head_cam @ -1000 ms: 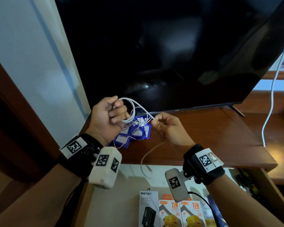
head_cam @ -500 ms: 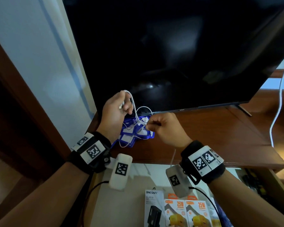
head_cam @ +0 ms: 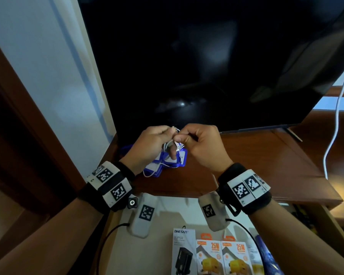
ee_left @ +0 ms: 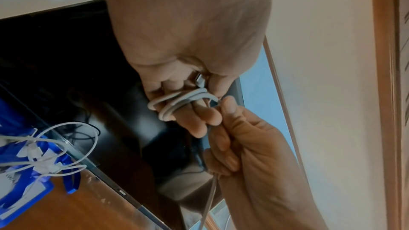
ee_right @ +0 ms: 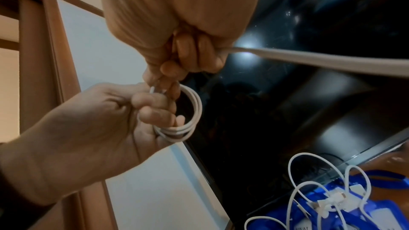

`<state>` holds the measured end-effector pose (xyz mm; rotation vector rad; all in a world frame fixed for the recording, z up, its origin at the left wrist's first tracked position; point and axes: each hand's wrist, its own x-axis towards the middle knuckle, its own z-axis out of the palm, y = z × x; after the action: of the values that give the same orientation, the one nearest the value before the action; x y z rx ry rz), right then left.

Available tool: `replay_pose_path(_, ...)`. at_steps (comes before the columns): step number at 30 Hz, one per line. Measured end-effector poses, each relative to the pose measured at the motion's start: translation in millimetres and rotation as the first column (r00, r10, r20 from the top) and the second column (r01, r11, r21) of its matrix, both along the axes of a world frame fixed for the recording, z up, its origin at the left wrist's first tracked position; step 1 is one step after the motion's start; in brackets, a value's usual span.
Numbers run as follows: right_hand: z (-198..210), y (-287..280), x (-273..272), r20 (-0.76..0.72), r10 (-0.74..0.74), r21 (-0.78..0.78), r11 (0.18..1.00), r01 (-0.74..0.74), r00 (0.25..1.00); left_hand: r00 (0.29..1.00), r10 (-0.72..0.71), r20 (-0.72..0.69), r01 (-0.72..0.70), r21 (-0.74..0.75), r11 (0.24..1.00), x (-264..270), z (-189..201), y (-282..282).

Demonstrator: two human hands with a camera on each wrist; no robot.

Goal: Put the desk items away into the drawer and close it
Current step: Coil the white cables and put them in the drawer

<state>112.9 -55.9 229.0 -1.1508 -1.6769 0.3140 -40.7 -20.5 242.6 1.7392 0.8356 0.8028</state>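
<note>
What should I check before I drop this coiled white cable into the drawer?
1. Coil held: left hand grips the white cable loops. Ok.
2. Loose end: right hand still pinches it; tail hangs free. Not ok.
3. Drawer open below. Ok.
4. Free space beside the charger boxes. Ok.
5. Other cables clear of the coil: cannot tell.

White cable (ee_right: 190, 111) coiled around fingers
</note>
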Motion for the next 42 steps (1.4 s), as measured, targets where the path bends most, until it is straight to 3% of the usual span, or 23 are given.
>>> replay_pose_path(3,-2,-2,0,-0.112,0.0,0.003,1.0,0.001,0.994,0.999,-0.047,-0.01,0.046,-0.058,0.997,1,2,-3)
replay_pose_path(6,-4,-2,7,-0.13,-0.01,-0.033,0.999,0.006,0.991,0.994,-0.11,0.007,0.11,-0.147,0.983,-1,4,-5)
replay_pose_path(9,-9,0,13,-0.224,0.085,-0.096,0.989,-0.109,0.971,0.982,-0.154,0.107,0.178,-0.271,0.946,-5,4,-5)
replay_pose_path(11,-15,1,19,-0.27,0.085,-0.117,0.986,-0.12,0.959,0.959,-0.091,0.268,0.188,-0.362,0.913,-8,7,-3)
replay_pose_path(14,-32,-3,30,-0.388,0.013,-0.169,0.982,-0.085,0.922,0.863,0.075,0.499,0.188,-0.457,0.869,-19,13,5)
replay_pose_path(17,-41,-8,37,-0.532,-0.043,-0.187,0.98,-0.068,0.846,0.802,0.16,0.576,0.161,-0.464,0.871,-28,16,12)
replay_pose_path(21,-44,-8,33,-0.48,-0.089,-0.194,0.981,-0.006,0.873,0.789,0.209,0.578,0.072,-0.424,0.903,-21,14,8)
replay_pose_path(24,-44,-7,26,-0.276,-0.12,-0.236,0.97,0.054,0.954,0.776,0.256,0.576,-0.043,-0.357,0.933,-15,10,6)
replay_pose_path(27,-42,-10,17,-0.064,-0.052,-0.242,0.97,0.035,0.997,0.808,0.26,0.528,-0.147,-0.247,0.958,-9,7,5)
replay_pose_path(31,-35,-13,6,0.127,0.059,-0.196,0.98,-0.034,0.99,0.905,0.234,0.354,-0.216,-0.09,0.972,-1,-2,3)
replay_pose_path(38,-22,-14,0,0.091,0.071,-0.062,0.996,-0.066,0.993,0.987,0.132,0.094,-0.134,0.019,0.991,7,-18,-6)
replay_pose_path(42,-19,-15,1,0.037,-0.002,0.021,1.0,0.001,0.999,0.996,0.019,0.086,-0.012,-0.081,0.997,7,-20,-9)
